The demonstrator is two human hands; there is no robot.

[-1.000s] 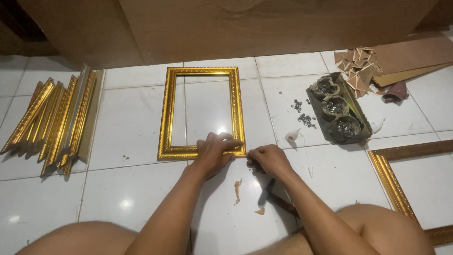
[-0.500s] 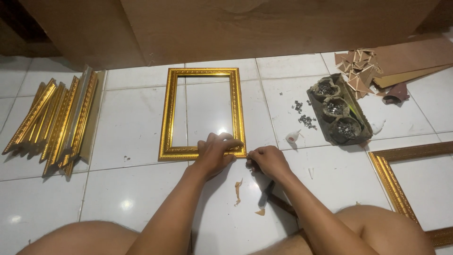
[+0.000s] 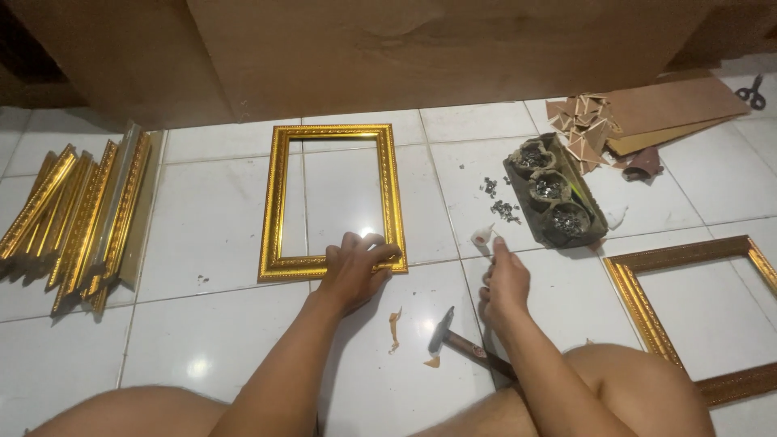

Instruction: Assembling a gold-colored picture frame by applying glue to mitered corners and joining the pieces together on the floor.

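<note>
Now, nearest to us, the hammer (image 3: pixel 450 338) lies on the tiles (image 3: pixel 218 235) between our knees, its metal head up and its dark handle running back under the right arm. Our right hand (image 3: pixel 505 282) is flat on the floor, fingers pressed together and stretched toward a small white scrap (image 3: pixel 481 235); it holds nothing. Our left hand (image 3: pixel 353 267) presses with curled fingers on the bottom right corner of the frame (image 3: pixel 333 201), which lies flat on the floor. The frame is a gold rectangle with a ribbed, beaded moulding. We judge that the glossy tiles are slippery, so it may slide or the corner joint may open if the left hand lifts. Small dark nails (image 3: pixel 503 210) lie loose on the floor and could prick a palm. Beyond stands a dark tray (image 3: pixel 557 197) with three cups. Gold mouldings (image 3: pixel 77 217) are stacked far left, a second frame (image 3: pixel 685 301) lies right, and cardboard (image 3: pixel 660 109) lies farthest
</note>
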